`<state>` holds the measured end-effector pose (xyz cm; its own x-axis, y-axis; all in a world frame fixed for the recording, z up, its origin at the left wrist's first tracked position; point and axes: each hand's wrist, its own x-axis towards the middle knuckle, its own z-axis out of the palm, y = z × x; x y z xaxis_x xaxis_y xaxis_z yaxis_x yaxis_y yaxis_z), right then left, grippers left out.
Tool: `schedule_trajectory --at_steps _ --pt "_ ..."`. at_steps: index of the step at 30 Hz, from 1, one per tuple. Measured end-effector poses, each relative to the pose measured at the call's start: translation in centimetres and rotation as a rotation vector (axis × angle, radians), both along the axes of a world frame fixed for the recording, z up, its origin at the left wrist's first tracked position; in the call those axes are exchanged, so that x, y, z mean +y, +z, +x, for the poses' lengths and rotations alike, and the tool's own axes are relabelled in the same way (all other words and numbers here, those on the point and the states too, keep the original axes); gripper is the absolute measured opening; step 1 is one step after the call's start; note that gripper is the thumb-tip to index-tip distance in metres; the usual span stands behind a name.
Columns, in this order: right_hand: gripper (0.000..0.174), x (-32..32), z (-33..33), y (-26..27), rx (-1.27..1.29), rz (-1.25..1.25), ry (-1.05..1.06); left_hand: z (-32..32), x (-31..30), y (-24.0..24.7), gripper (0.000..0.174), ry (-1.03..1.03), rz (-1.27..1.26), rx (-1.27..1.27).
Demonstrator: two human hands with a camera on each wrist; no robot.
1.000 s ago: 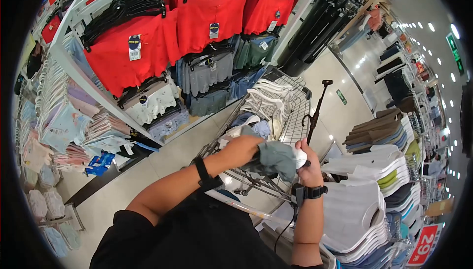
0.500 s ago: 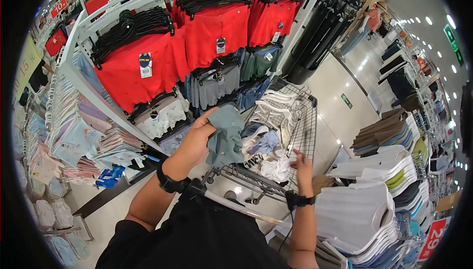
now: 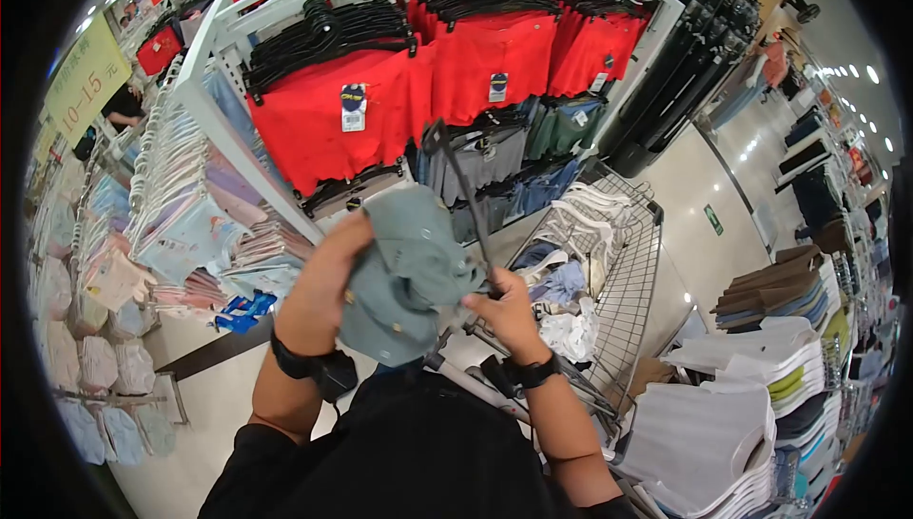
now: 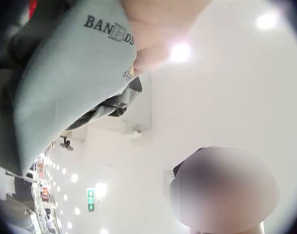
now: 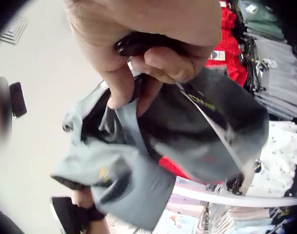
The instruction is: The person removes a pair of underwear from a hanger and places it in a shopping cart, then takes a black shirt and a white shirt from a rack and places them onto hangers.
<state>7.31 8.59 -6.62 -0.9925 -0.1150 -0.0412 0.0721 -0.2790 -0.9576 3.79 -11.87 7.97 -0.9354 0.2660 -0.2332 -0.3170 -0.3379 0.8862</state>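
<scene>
plainly, two hands meet at one grey-green garment (image 3: 404, 258), held up in front of the person's body, just beside the one wire cart (image 3: 642, 286). the right hand (image 3: 507, 312) has its fingers curled round one black hanger (image 3: 463, 182) and pinches the garment's edge. the left hand (image 3: 342, 248) touches the opposite side; its fingers are mostly behind the cloth, so how far they close cannot be told. white hangers (image 3: 590, 213), too tangled to count, lie in the cart. beyond hang three groups of red garments (image 3: 328, 129).
</scene>
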Motion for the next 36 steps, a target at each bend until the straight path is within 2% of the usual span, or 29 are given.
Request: schedule_trajectory --at_steps 1,2,4,8,9,12,13,16,17,19,21,23,26,27,30,31,33,35,36 --pt "0.022 1.1 0.0 -0.7 0.011 0.024 0.018 -0.9 -1.8 -1.1 0.034 0.031 0.118 -0.051" --pt "0.023 1.7 0.0 -0.9 0.004 -0.072 0.022 -1.7 -3.6 -2.2 0.033 0.060 0.238 -0.102" --pt "0.025 4.1 0.6 0.7 -0.159 -0.276 0.138 -3.1 -7.2 -4.6 0.028 0.097 0.012 0.000" --pt "0.030 5.1 1.1 2.3 -0.102 -0.236 0.085 -2.7 -9.1 -6.7 0.019 0.067 -0.622 0.178" --pt "0.032 5.1 1.2 2.9 -0.113 -0.225 0.089 -2.5 -9.5 -7.5 0.019 -0.007 -0.680 0.150" --pt "0.029 4.3 1.5 3.8 -0.145 -0.229 0.049 -2.1 -9.2 -10.1 0.019 -0.056 -0.784 0.281" --pt "0.027 3.9 1.6 4.3 -0.167 -0.252 0.032 -1.8 -8.5 -10.0 0.017 -0.011 -0.862 0.299" --pt "0.022 2.6 1.8 4.9 -0.206 -0.275 -0.034 -0.5 -5.6 -9.9 0.015 0.292 -1.029 0.702" --pt "0.020 2.2 1.9 5.0 -0.215 -0.276 -0.059 0.2 -4.5 -8.9 0.012 0.273 -0.924 0.674" --pt "0.020 1.4 1.8 5.2 -0.231 -0.267 -0.112 1.9 -3.1 -8.5 0.013 0.050 -0.794 0.578" --pt "0.021 0.9 1.7 5.4 -0.242 -0.255 -0.143 3.6 -0.4 -7.2 0.019 -0.272 -0.679 0.480" --pt "0.021 0.2 1.5 5.7 -0.228 -0.288 -0.213 4.6 1.9 -9.2 0.028 -0.489 -0.732 0.457" --pt "0.022 -0.4 1.6 6.3 -0.215 -0.285 -0.291 5.2 4.8 -11.6 0.035 -0.394 -1.026 0.488" --pt "0.022 -0.4 1.8 6.5 -0.211 -0.277 -0.317 5.3 5.4 -12.5 0.031 -0.259 -1.036 0.540" --pt "0.017 0.2 2.5 7.2 -0.237 -0.262 -0.339 3.6 5.1 -15.2 0.022 -0.099 -0.953 0.764" --pt "0.018 0.7 2.6 6.9 -0.213 -0.285 -0.359 2.9 4.7 -15.2 0.015 -0.126 -0.922 0.777" --pt "0.021 2.0 2.6 5.9 -0.163 -0.332 -0.396 2.4 3.8 -14.5 0.015 -0.109 -0.860 0.717" --pt "0.025 3.4 2.4 4.7 -0.169 -0.272 -0.459 2.1 2.8 -13.6 0.014 -0.045 -0.818 0.639" --pt "0.027 4.1 2.4 4.4 -0.170 -0.242 -0.491 1.8 2.3 -13.0 0.014 -0.030 -0.792 0.679"
